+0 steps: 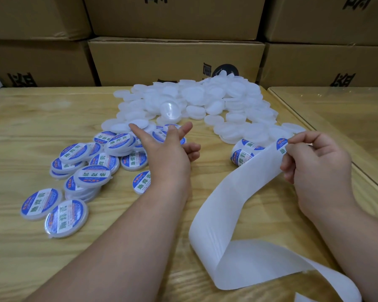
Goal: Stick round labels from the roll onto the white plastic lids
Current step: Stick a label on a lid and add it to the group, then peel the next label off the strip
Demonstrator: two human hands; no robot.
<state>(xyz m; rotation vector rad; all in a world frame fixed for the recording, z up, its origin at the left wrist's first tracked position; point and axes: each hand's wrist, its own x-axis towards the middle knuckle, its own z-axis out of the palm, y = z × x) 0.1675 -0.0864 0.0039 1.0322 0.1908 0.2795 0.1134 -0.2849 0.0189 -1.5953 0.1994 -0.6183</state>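
A heap of plain white plastic lids [205, 101] lies at the far middle of the wooden table [42, 118]. Several lids with blue-and-white round labels [74, 152] are scattered at the left. My left hand [168, 153] hovers over the labelled lids with fingers spread, holding nothing. My right hand [314, 158] pinches a round label [282, 144] at the top of the white backing strip [238, 192], which trails down toward the near edge. The label roll [242, 156] stands just left of that hand.
Stacked cardboard boxes [175, 62] form a wall behind the table. A second table with a glass top [347, 110] adjoins on the right. The spent backing strip [271, 269] loops across the near right.
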